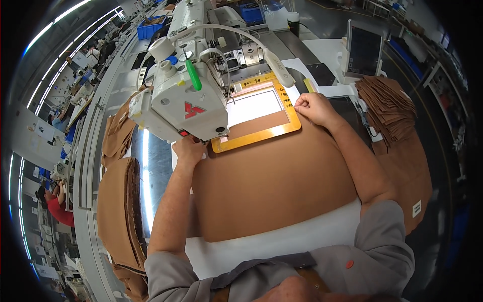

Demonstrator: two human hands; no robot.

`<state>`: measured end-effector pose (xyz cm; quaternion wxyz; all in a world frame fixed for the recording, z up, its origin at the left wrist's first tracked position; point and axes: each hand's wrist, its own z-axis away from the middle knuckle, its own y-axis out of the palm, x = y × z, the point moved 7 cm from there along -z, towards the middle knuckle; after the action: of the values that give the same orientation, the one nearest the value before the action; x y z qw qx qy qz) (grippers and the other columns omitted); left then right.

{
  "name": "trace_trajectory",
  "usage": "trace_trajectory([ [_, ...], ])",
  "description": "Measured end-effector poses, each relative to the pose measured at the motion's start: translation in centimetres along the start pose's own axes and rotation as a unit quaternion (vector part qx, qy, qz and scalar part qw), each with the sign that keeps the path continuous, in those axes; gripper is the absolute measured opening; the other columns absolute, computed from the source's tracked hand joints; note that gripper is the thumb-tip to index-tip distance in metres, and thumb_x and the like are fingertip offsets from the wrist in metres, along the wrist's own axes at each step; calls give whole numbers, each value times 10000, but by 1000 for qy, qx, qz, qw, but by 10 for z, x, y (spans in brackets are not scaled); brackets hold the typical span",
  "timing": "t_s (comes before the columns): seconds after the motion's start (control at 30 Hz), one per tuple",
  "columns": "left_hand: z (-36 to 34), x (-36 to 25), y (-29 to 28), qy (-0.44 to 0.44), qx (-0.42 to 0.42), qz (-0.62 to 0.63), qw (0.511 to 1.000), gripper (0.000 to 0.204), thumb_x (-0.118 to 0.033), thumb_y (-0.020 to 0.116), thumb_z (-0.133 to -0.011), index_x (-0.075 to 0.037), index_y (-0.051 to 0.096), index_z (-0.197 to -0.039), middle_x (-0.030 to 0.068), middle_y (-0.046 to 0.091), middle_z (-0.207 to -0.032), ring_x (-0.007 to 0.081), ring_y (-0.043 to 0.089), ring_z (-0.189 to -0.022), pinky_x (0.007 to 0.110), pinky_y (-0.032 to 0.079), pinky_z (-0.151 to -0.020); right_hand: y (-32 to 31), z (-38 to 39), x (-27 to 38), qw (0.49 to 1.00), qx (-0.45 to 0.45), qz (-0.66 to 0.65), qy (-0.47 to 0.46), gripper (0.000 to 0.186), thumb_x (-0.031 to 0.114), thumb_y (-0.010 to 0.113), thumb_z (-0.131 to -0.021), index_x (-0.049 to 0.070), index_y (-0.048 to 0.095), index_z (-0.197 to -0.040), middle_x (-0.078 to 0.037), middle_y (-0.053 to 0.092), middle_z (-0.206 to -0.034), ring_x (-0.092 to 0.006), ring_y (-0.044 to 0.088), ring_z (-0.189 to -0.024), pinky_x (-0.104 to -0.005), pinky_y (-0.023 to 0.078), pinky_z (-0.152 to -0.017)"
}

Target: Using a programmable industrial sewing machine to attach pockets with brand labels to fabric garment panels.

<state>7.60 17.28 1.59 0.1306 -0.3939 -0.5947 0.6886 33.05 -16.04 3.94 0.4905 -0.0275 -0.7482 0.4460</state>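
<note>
A large brown fabric panel (271,186) lies flat before me, its far part under a yellow clamp frame (259,135). White shows through part of the frame's rectangular opening, brown fabric through its near part. Above the frame's left side stands the white head of a sewing machine (188,108). My right hand (317,108) is closed in a pinch at the panel's edge, just right of the frame. My left hand (189,152) is closed by the panel's far left corner, beneath the machine head, which partly hides its fingertips; what they grip does not show.
Brown fabric stacks lie at left (118,206) and right (387,108). A tablet-like screen (363,50) stands at the back right. A green-handled tool (192,75) rests against the machine head. Behind are a blue bin (151,27) and a dark-lidded cup (293,24). A person in red (59,209) sits far left.
</note>
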Motion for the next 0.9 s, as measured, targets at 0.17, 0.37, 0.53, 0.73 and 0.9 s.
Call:
trace_trajectory([
  [0.17,-39,-40,-6,303,-266,-43,914,268,-282,794,-813,-83,760,-989,92,742,-881,269,694,-773,417,502,-783,6,-67,-1,995,-25,101,-12,134,213,756,-869,88,766,-917,-76,765,-846,-232,734,-779,-363,560,-736],
  [0.37,-77,-60,-19,311,-197,30,929,287,-260,788,-828,-76,748,-1044,105,734,-970,280,684,-874,416,505,-824,8,-144,1,979,-46,199,18,151,253,734,-887,135,780,-969,-82,769,-956,-273,728,-941,-408,554,-840],
  [0.53,-60,-40,-27,299,-133,89,941,306,-242,782,-840,-70,738,-1090,116,728,-1044,289,676,-959,415,507,-858,-11,-166,5,976,-96,193,34,265,372,703,-921,184,775,-1093,-70,765,-1075,-309,707,-1061,-435,539,-920],
  [0.73,-57,-33,-36,251,-86,147,953,333,-220,776,-855,-62,726,-1144,129,721,-1134,300,666,-1061,415,510,-899,-36,-106,17,984,-117,94,-94,426,339,702,-942,88,678,-1286,-154,741,-1177,-304,713,-1065,-413,542,-922],
  [0.9,39,2,-55,224,-81,88,967,317,-198,756,-882,-67,728,-1169,124,726,-1170,308,655,-1122,453,479,-953,-39,6,28,978,-38,174,-111,463,245,700,-930,15,616,-1323,-217,642,-1329,-356,621,-1218,-427,477,-1032],
])
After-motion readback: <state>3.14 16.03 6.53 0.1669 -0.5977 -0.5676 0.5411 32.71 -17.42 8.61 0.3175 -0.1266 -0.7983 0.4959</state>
